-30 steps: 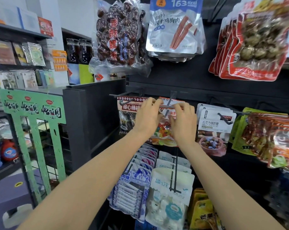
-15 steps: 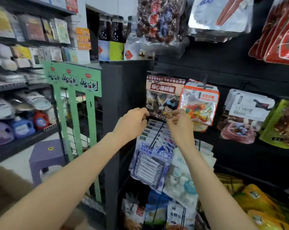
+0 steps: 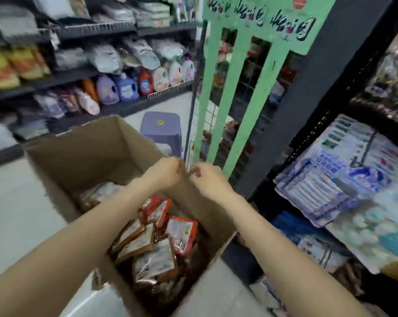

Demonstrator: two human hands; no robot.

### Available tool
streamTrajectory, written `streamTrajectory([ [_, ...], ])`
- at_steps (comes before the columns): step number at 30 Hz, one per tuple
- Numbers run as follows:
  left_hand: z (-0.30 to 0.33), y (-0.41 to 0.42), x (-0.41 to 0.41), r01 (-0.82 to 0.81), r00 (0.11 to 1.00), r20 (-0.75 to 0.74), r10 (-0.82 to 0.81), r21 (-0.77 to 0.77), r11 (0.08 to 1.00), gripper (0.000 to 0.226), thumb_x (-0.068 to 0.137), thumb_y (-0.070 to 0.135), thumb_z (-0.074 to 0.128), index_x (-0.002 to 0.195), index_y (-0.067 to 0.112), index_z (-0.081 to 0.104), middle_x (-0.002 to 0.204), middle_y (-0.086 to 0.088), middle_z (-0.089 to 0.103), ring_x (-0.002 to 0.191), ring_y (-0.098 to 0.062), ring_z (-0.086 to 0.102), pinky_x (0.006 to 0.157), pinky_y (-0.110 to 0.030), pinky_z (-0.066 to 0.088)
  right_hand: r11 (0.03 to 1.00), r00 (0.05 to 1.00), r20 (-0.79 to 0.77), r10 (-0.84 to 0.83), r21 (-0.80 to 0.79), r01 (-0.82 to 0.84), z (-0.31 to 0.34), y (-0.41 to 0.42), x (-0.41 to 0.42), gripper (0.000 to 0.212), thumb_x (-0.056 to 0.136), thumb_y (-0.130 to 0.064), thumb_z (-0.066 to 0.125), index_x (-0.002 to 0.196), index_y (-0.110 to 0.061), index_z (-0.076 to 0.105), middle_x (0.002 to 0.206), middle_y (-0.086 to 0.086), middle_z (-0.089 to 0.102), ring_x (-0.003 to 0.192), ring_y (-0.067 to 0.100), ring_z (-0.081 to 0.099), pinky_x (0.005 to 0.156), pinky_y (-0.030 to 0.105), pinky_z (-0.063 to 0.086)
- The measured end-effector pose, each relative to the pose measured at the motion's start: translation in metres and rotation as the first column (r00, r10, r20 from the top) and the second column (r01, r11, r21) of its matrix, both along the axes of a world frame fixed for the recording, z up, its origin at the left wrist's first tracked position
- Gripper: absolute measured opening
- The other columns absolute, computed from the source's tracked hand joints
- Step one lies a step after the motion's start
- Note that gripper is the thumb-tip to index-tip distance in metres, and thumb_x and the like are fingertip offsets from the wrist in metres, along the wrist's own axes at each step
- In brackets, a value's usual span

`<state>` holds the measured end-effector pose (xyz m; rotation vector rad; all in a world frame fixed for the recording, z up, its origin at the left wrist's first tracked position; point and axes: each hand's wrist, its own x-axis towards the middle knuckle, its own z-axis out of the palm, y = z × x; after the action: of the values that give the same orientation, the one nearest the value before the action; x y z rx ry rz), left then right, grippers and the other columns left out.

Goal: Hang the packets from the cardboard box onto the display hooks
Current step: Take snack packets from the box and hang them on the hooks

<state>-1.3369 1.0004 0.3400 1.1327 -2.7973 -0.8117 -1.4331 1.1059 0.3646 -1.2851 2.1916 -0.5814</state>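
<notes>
Shop: stocked shelves (image 3: 115,30), hanging packets (image 3: 330,179)

Even, moderately bright indoor light; source not visible. Shadows soft, deepest inside the box (image 3: 83,154). Heavy motion blur throughout, worst on the shelves (image 3: 97,30) and hung packets (image 3: 330,179). Wide-angle bending at edges. Pale sheen on the floor (image 3: 17,213).

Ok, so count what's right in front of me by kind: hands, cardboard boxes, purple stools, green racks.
Hands: 2, the left hand and the right hand
Cardboard box: 1
Purple stool: 1
Green rack: 1
Total: 5
</notes>
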Motion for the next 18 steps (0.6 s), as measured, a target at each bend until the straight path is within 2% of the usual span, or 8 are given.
streamTrajectory([
  [4, -0.061, -0.029, 0.056, -0.08, 0.987, 0.147, 0.067, 0.082, 0.993, 0.023, 0.09, 0.019, 0.055, 0.102, 0.001, 0.062, 0.105, -0.021, 0.066, 0.103, -0.033, 0.062, 0.082, -0.036, 0.045, 0.969, 0.995, 0.054, 0.088, 0.228, -0.098, -0.072, -0.038, 0.04, 0.03, 0.095, -0.018, 0.05, 0.118, -0.001, 0.059, 0.122, 0.019, 0.061, 0.113, 0.033, 0.056, 0.09, 0.035, 0.045],
  [7, -0.102, -0.044, 0.071, -0.118, 0.958, 0.276, 0.081, 0.118, 0.986, 0.036, 0.092, 0.029, 0.052, 0.118, 0.005, 0.058, 0.12, -0.019, 0.061, 0.112, -0.032, 0.057, 0.091, -0.035, 0.045, 0.938, 0.99, 0.135, 0.041, 0.336, -0.084, -0.121, -0.057, 0.055, 0.036, 0.095, -0.024, 0.052, 0.121, 0.001, 0.056, 0.124, 0.022, 0.058, 0.115, 0.036, 0.055, 0.086, 0.034, 0.043],
  [9, -0.134, -0.052, 0.078, -0.108, 0.901, 0.431, 0.043, 0.128, 0.986, 0.055, 0.09, 0.043, 0.052, 0.134, 0.01, 0.044, 0.137, -0.016, 0.046, 0.127, -0.034, 0.043, 0.103, -0.039, 0.039, 0.93, 0.965, 0.26, -0.04, 0.362, -0.059, -0.147, -0.066, 0.061, 0.036, 0.093, -0.014, 0.056, 0.123, 0.005, 0.055, 0.122, 0.022, 0.059, 0.112, 0.032, 0.056, 0.077, 0.031, 0.042],
  [11, -0.159, -0.055, 0.087, -0.111, 0.811, 0.586, -0.008, 0.166, 0.98, 0.082, 0.083, 0.057, 0.056, 0.147, 0.018, 0.023, 0.155, -0.012, 0.017, 0.141, -0.038, 0.015, 0.113, -0.05, 0.025, 0.922, 0.918, 0.359, -0.167, 0.388, 0.017, -0.167, -0.07, 0.066, 0.035, 0.092, -0.006, 0.056, 0.125, 0.006, 0.055, 0.113, 0.018, 0.059, 0.098, 0.023, 0.054, 0.065, 0.026, 0.038],
  [12, -0.168, -0.055, 0.091, -0.127, 0.782, 0.623, -0.029, 0.204, 0.971, 0.089, 0.08, 0.06, 0.058, 0.15, 0.023, 0.016, 0.158, -0.008, 0.006, 0.143, -0.039, 0.005, 0.114, -0.054, 0.02, 0.917, 0.901, 0.374, -0.222, 0.393, 0.064, -0.177, -0.071, 0.069, 0.034, 0.092, -0.004, 0.055, 0.125, 0.003, 0.056, 0.113, 0.016, 0.059, 0.094, 0.02, 0.05, 0.066, 0.023, 0.038],
  [15, -0.181, -0.054, 0.098, -0.14, 0.814, 0.58, -0.041, 0.265, 0.954, 0.087, 0.079, 0.055, 0.063, 0.149, 0.026, 0.02, 0.159, -0.001, -0.001, 0.144, -0.038, 0.001, 0.113, -0.055, 0.021, 0.927, 0.906, 0.315, -0.282, 0.332, 0.173, -0.196, -0.076, 0.075, 0.027, 0.089, -0.002, 0.053, 0.109, -0.008, 0.07, 0.115, 0.006, 0.066, 0.097, 0.02, 0.057, 0.088, 0.03, 0.049],
  [17, -0.178, -0.055, 0.099, -0.154, 0.872, 0.489, 0.012, 0.25, 0.956, 0.085, 0.079, 0.05, 0.065, 0.148, 0.022, 0.024, 0.158, -0.004, 0.012, 0.143, -0.033, 0.017, 0.112, -0.049, 0.029, 0.947, 0.942, 0.233, -0.243, 0.27, 0.177, -0.181, -0.075, 0.08, 0.029, 0.089, -0.002, 0.05, 0.099, -0.014, 0.074, 0.116, 0.007, 0.068, 0.107, 0.025, 0.06, 0.099, 0.038, 0.046],
  [18, -0.171, -0.055, 0.099, -0.167, 0.907, 0.419, 0.046, 0.256, 0.952, 0.08, 0.081, 0.045, 0.065, 0.147, 0.02, 0.027, 0.154, -0.007, 0.023, 0.139, -0.03, 0.028, 0.11, -0.043, 0.033, 0.962, 0.956, 0.211, -0.206, 0.221, 0.158, -0.17, -0.074, 0.081, 0.031, 0.09, -0.002, 0.047, 0.099, -0.013, 0.074, 0.116, 0.007, 0.068, 0.11, 0.025, 0.059, 0.101, 0.036, 0.044],
])
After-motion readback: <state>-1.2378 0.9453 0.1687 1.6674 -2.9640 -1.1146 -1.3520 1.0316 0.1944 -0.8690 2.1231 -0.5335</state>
